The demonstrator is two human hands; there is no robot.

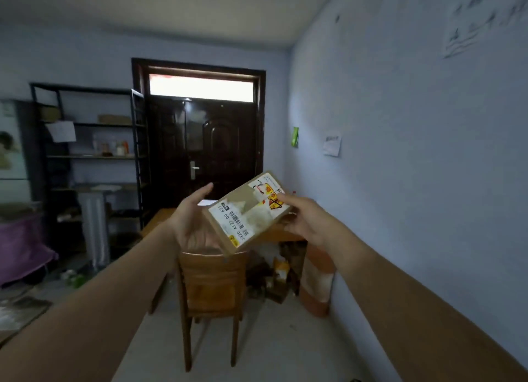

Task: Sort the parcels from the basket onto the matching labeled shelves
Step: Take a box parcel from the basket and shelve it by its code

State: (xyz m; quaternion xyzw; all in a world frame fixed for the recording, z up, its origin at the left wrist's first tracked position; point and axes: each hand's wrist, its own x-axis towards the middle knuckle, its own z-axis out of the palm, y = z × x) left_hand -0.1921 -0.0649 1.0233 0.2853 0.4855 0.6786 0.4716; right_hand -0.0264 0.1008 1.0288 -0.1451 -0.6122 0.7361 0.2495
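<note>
my right hand (303, 219) pinches the far right end of the parcel (248, 212), thumb on top near the printed sticker, fingers curled under the edge. my left hand (192, 222) is spread flat with straight fingers, cupping the near left side from below and beside; i cannot tell how much of the palm really touches the cardboard.

the parcel is a flat brown box held up in the air in front of me, above the chair (212, 281) and the desk (160, 220) behind it. it is tilted, label face up and toward me. its long axis runs from about 7 o'clock to 1 o'clock, the low near corner pointing down at the chair back, the high end pointing toward the door (205, 150).

i judge the grip is thin: one pinch at the high end, an open palm at the low end. if the palm drops away the box could swing or slide down toward 7 o'clock and fall.

the shelves (88, 156) stand well apart at 10 o'clock; their labels are too blurred to read, so i could misplace it.
</note>
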